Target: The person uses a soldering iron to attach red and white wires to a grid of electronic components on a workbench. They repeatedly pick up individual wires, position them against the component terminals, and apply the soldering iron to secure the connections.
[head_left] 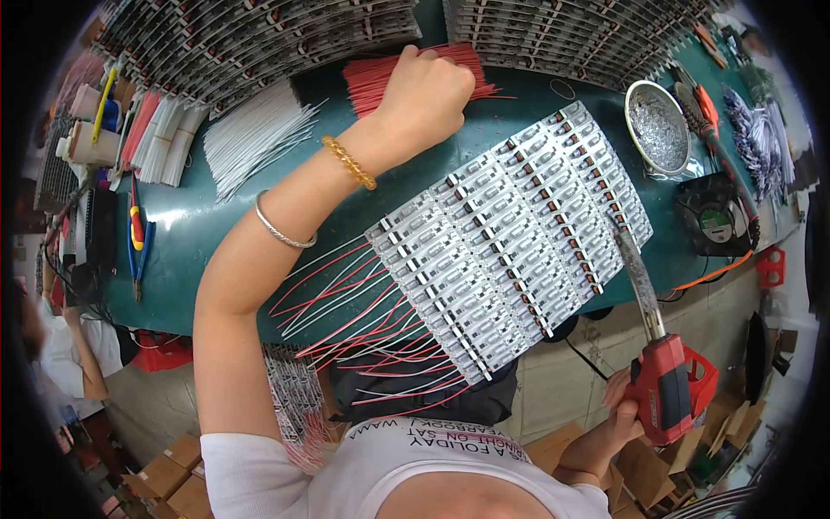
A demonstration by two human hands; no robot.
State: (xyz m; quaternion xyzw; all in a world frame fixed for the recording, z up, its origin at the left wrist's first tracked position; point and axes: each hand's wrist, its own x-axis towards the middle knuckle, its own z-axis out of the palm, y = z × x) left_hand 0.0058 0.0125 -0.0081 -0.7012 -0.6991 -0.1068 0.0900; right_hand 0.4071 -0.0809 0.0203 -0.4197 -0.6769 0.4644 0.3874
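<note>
My left hand (pixel 428 93) is closed over the near side of a pile of red wires (pixel 363 84); its fingertips are turned away, so what they hold is hidden. At the lower right my right hand (pixel 621 406) grips a red and black soldering gun (pixel 664 389). The gun's long metal shaft reaches up to the right part of a tilted panel of small white circuit boards (pixel 501 233). Rows of dark and orange-brown parts run across this panel. Red and white wires (pixel 380 346) trail from its left edge toward my body.
White wires (pixel 259 138) lie left of the red pile, with bundled wires (pixel 169 138) beyond. Pliers (pixel 138 251) rest on the green table at left. Stacked panels (pixel 285 43) line the back. A metal bowl (pixel 659 128) and a black fan (pixel 716 214) stand at right.
</note>
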